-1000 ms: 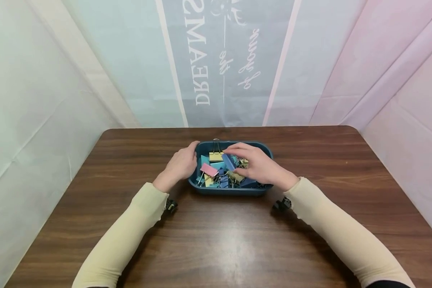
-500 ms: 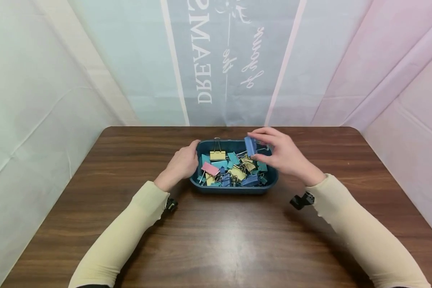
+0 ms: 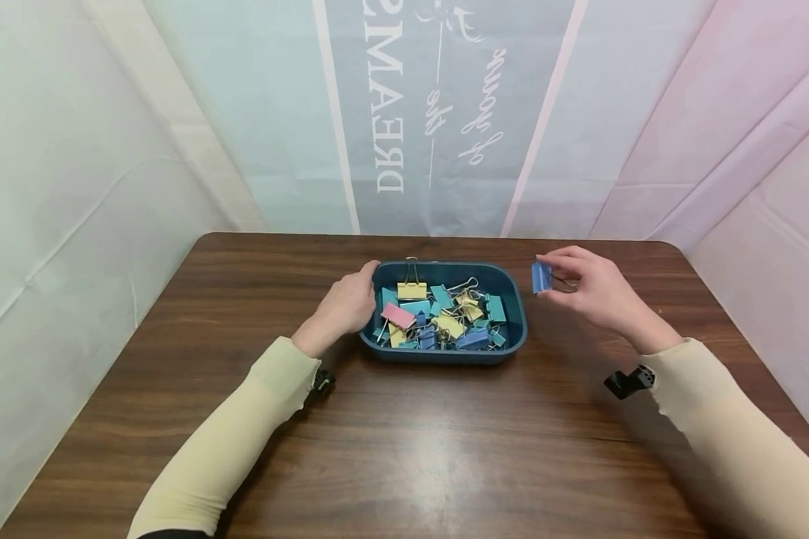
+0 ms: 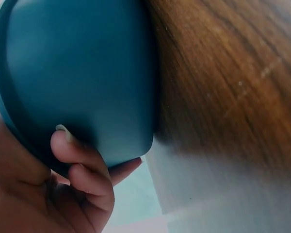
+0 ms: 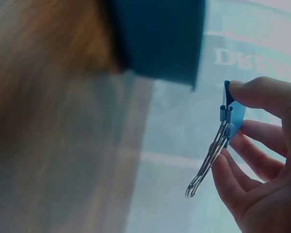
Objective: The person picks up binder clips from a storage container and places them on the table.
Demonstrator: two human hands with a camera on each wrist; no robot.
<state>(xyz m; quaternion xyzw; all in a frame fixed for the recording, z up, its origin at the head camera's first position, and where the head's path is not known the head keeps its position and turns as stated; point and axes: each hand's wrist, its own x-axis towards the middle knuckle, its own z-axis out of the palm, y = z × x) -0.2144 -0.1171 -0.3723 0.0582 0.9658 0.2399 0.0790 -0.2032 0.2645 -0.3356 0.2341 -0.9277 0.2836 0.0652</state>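
Observation:
A dark teal plastic bin (image 3: pixel 445 358) stands near the back of the table and holds a mix of binder clips, among them a pink clip (image 3: pixel 398 314) and a yellow clip (image 3: pixel 412 290). My left hand (image 3: pixel 346 305) grips the bin's left end. In the left wrist view its fingers (image 4: pixel 89 180) curl under the rim. To the right of the bin, above the table, my right hand (image 3: pixel 600 288) pinches a blue binder clip (image 3: pixel 541 277) between thumb and fingers. The right wrist view shows that clip's wire handles (image 5: pixel 203 165) lying close together.
The brown wooden table (image 3: pixel 404 442) has rounded back corners. A printed curtain (image 3: pixel 445 150) hangs right behind its back edge, and white sheets (image 3: pixel 88 187) close off both sides.
My right hand has lifted the blue binder clip out of the bin and carried it right, past the bin's edge. The left hand has kept its grip on the bin.

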